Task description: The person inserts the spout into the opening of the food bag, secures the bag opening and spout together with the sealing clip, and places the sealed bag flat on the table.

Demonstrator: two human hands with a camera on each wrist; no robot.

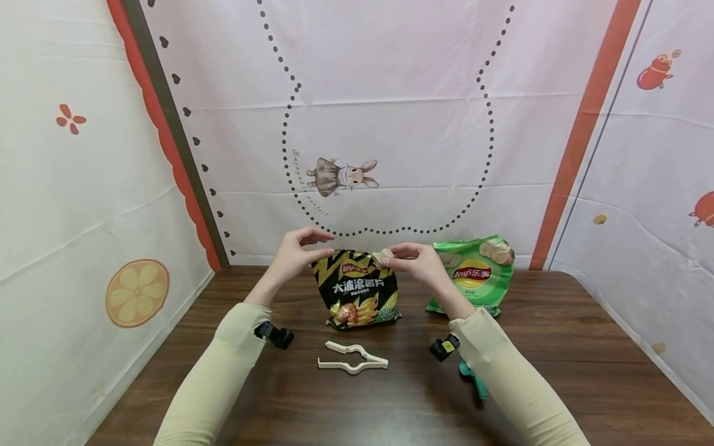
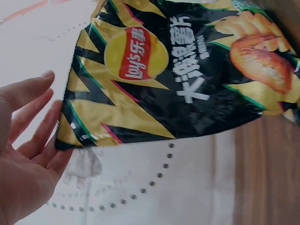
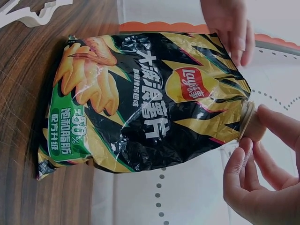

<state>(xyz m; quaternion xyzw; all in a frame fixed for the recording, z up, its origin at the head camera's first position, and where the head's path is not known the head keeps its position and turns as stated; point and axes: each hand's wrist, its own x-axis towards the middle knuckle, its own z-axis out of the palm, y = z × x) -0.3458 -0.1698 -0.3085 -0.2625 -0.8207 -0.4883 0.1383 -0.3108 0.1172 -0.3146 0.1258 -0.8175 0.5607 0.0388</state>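
Observation:
A black and gold Lay's chip bag (image 1: 359, 290) stands upright on the table, its front towards me. At its upper right corner my right hand (image 1: 414, 263) pinches a small pale beige piece (image 3: 253, 123) between thumb and fingers. That piece sits against the bag's corner; its exact kind is unclear. My left hand (image 1: 301, 253) is at the upper left corner, fingers extended. In the left wrist view the left hand (image 2: 33, 145) has some fingertips at or behind the bag's edge, the thumb apart from it. Whether the bag's top is open cannot be told.
A green Lay's bag (image 1: 474, 275) stands behind my right forearm. In front of the black bag lies a white hinged bag clip (image 1: 357, 365), spread apart. A teal spoon-like thing (image 1: 474, 379) lies by my right sleeve. A patterned cloth (image 1: 390, 142) hangs behind the table.

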